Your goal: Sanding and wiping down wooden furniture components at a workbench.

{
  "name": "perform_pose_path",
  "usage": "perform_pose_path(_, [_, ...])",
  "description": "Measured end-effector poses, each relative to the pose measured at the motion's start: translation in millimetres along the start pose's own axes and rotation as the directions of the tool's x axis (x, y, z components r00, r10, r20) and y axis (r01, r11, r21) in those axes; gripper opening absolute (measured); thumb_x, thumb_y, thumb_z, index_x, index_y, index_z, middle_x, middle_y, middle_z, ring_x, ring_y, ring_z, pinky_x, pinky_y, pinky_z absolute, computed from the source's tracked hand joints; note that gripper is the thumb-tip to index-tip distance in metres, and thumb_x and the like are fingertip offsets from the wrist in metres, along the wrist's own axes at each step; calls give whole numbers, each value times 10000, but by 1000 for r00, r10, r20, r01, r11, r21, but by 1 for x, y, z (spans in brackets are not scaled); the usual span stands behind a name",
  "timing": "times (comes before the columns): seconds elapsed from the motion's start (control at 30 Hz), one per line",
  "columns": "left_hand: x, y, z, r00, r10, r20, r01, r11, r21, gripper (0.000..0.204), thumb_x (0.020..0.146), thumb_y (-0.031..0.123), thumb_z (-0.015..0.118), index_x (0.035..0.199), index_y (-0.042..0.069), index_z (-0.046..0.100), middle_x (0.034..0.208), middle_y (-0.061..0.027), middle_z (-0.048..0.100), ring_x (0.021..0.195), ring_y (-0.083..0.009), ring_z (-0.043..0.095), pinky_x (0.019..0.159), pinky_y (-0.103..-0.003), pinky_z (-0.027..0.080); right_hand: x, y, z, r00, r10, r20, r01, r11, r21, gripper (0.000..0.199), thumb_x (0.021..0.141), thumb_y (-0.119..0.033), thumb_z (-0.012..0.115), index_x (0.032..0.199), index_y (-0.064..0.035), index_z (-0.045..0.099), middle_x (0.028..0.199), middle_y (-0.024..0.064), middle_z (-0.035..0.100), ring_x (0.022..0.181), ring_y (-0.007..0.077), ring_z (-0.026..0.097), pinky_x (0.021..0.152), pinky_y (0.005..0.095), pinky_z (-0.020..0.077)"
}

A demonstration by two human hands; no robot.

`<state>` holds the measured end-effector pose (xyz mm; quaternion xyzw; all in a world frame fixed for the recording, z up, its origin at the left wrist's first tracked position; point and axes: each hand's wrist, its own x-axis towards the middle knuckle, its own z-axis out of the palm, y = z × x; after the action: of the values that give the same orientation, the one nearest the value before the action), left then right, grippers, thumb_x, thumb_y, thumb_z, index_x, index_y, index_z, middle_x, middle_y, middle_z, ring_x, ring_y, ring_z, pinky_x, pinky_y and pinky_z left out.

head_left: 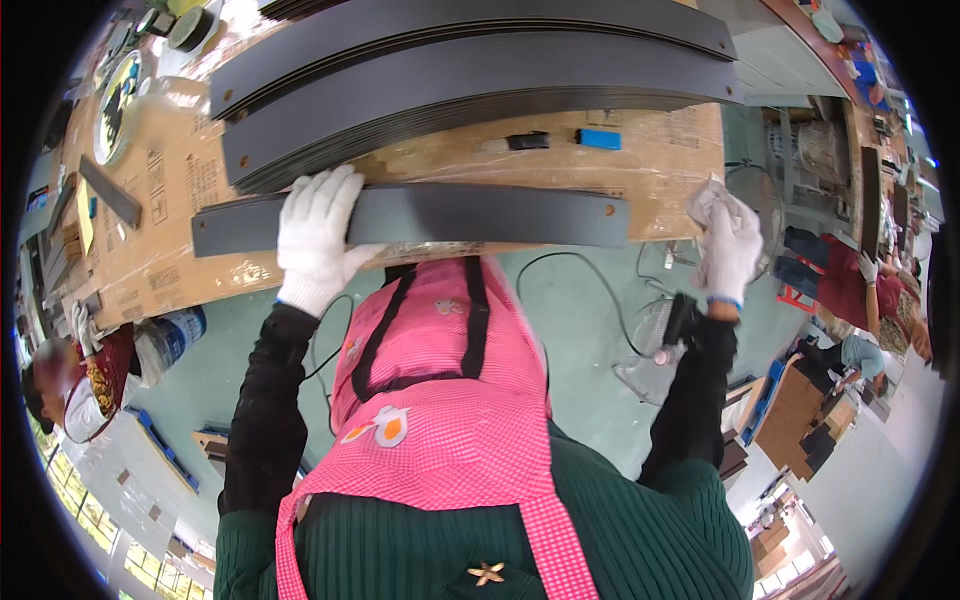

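Note:
A long dark grey board lies along the near edge of the table, with a small hole near its right end. My left hand, in a white glove, spans the board left of its middle. Its fingers reach over the far edge, and the thumb lies along the near edge. Off the board's right end, at the table's right corner, my gloved right hand is closed on a crumpled white cloth. The cloth is apart from the board.
Stacks of similar grey boards fill the back of the cardboard-covered table. Between them and my board lie a blue block and a black-handled tool. A fan stands on the floor. Other people work at both sides.

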<state>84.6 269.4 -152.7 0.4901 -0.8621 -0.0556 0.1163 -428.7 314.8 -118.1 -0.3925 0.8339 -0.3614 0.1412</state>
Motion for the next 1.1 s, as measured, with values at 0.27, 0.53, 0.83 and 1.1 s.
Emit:
perform_pose_path(0.27, [1, -8, 13, 983, 103, -154, -89, 991, 96, 708, 743, 326, 783, 1367, 52, 590, 1367, -118, 640, 1287, -328, 587, 1134, -493, 419, -216, -197, 190, 586, -728, 357, 774, 632, 17, 362, 885, -277, 646, 1207, -114, 669, 1268, 64, 635, 1223, 275, 552, 1054, 493, 423])
perform_pose_path(0.53, [-6, -10, 8, 997, -3, -83, -10, 989, -151, 782, 601, 274, 942, 1279, 73, 609, 1339, -106, 648, 1256, -332, 587, 1129, -512, 406, -94, -10, 107, 884, -468, -8, 431, 821, -376, 262, 949, -217, 578, 1056, -41, 739, 1076, 160, 713, 1040, 342, 652, 966, 462, 499])
perform_pose_path(0.83, [0, 5, -41, 994, 51, -99, -66, 987, -148, 710, 570, 268, 918, 1197, 102, 630, 1115, -85, 670, 1068, -331, 622, 952, -481, 465, 8, 65, 23, 999, 11, -43, -11, 1000, 0, 278, 1037, -291, 596, 1067, -26, 674, 940, 92, 683, 748, 144, 653, 623, 317, 519])
perform_pose_path(1.1, [-4, 41, -85, 999, 36, 40, -32, 995, -99, 654, 720, 456, 847, 1193, 73, 606, 1034, -95, 633, 1035, -312, 623, 1018, -446, 468, -18, 0, 2, 819, 64, 571, -304, 892, 336, 586, 1120, -460, 417, 1392, 21, 610, 1312, 133, 682, 1235, 241, 620, 1091, 374, 438])
